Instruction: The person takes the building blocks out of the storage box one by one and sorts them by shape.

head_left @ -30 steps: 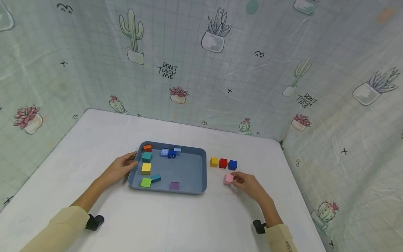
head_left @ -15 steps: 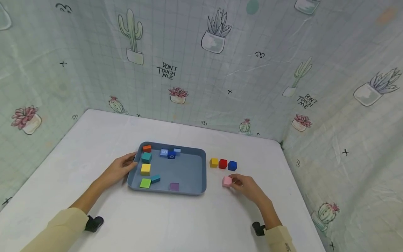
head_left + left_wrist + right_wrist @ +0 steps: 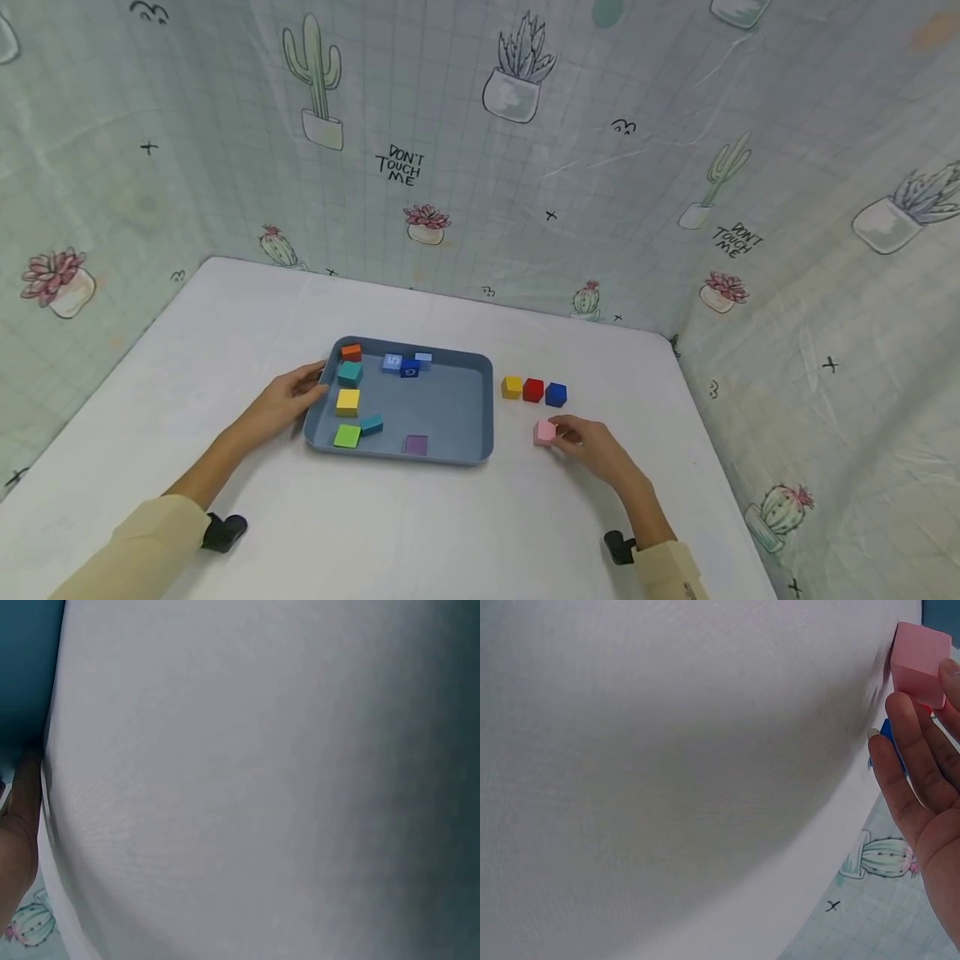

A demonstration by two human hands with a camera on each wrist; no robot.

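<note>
My left hand [image 3: 279, 402] grips the left rim of a blue-grey tray [image 3: 450, 417], thumb over the edge. Part of this hand [image 3: 19, 832] shows at the left border of the left wrist view, against the tray's wall [image 3: 26, 675]. To the tray's right, my right hand [image 3: 596, 446] pinches a pink cube [image 3: 544, 432] between thumb and fingers, low over the white table; whether it touches the surface I cannot tell. In the right wrist view the thumb lies against one face of the pink cube [image 3: 921, 660].
Yellow [image 3: 512, 387], red [image 3: 533, 390] and blue [image 3: 556, 394] cubes form a row beyond the pink one. Inside the tray lie several coloured blocks, among them a yellow block [image 3: 347, 402], a green block [image 3: 347, 436] and a purple block [image 3: 416, 445]. Patterned cloth surrounds the table.
The pink cube and my right hand have shifted slightly toward the table's front, away from the row of cubes. My left hand and the tray stay put.
</note>
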